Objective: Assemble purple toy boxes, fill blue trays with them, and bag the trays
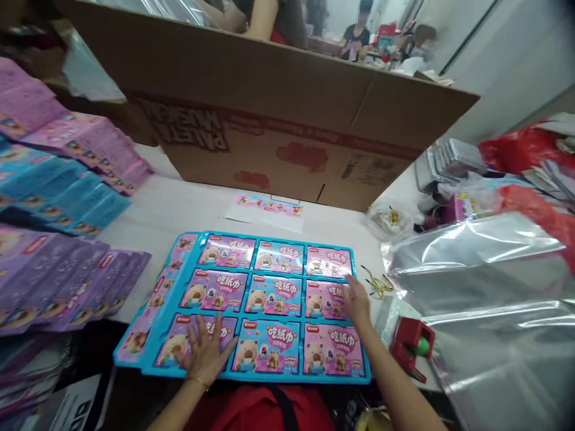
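Observation:
A blue plastic tray (257, 378) lies in front of me, its compartments filled with several small printed boxes in purple, blue and pink columns. My left hand (204, 350) rests with fingers spread on the purple box (228, 328) in the near left compartment. At the tray's right side, my right hand (357, 302) touches the edge of the middle pink box (318, 299), fingers stretched out and holding nothing. Under the tray's left side, a printed pink and blue card (139, 335) sticks out.
A large cardboard box (278, 120) stands behind the tray, with a printed strip (269, 206) before it. Stacked boxes (58, 281) fill the left. To the right are a red tape dispenser (411, 347), twist ties (380, 284) and clear plastic sheets (485, 299). People sit beyond.

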### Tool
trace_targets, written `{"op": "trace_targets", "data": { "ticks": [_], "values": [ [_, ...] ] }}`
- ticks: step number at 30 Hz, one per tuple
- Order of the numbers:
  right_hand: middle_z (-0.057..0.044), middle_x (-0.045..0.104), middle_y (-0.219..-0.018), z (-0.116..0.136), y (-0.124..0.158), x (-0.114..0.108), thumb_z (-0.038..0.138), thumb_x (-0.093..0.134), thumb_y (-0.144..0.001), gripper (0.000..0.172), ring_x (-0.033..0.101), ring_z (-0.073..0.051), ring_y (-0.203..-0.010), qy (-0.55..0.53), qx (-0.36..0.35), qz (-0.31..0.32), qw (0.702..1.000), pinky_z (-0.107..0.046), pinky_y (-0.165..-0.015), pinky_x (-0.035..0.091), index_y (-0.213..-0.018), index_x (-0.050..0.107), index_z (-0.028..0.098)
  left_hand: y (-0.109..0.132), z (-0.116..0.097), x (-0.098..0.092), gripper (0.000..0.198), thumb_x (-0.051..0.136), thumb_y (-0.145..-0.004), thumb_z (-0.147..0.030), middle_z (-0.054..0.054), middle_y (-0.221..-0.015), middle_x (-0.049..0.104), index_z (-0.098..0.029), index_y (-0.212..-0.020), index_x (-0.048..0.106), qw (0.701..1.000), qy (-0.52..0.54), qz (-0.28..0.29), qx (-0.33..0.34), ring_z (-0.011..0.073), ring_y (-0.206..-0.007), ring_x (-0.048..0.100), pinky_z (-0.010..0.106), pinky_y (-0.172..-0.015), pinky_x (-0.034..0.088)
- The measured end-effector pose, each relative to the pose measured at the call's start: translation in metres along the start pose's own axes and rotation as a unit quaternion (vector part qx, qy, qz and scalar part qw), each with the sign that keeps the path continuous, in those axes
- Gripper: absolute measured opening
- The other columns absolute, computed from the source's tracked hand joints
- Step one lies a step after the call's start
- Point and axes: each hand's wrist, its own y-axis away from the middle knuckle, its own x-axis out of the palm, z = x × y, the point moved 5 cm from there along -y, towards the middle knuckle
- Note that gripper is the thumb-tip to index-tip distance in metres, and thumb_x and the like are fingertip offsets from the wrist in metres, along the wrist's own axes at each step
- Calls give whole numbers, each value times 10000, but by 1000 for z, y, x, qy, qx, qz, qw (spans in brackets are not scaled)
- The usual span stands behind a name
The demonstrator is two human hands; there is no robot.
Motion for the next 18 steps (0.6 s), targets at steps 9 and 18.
{"op": "trace_targets", "data": {
  "ticks": [9,18],
  "values": [
    [-137,454,-1311,-17,49,8,436,442,-833,410,446,-330,-1153,-2,-90,33,995,-543,-909,375,-1121,580,178,17,-23,-48,770,379,-808,-576,106,-1505,94,-210,-1426,104,992,112,41,36,277,-1373,80,509,-1068,86],
    [-67,657,-948,137,7,-115,434,447,-862,364,599,-223,-909,-383,38,157,910,-427,-836,468,-1164,564,267,45,83,-14,657,309,-833,-427,105,-1487,195,-186,-1425,156,991,92,-89,40,255,-1374,98,510,-1052,177]
  ]
}}
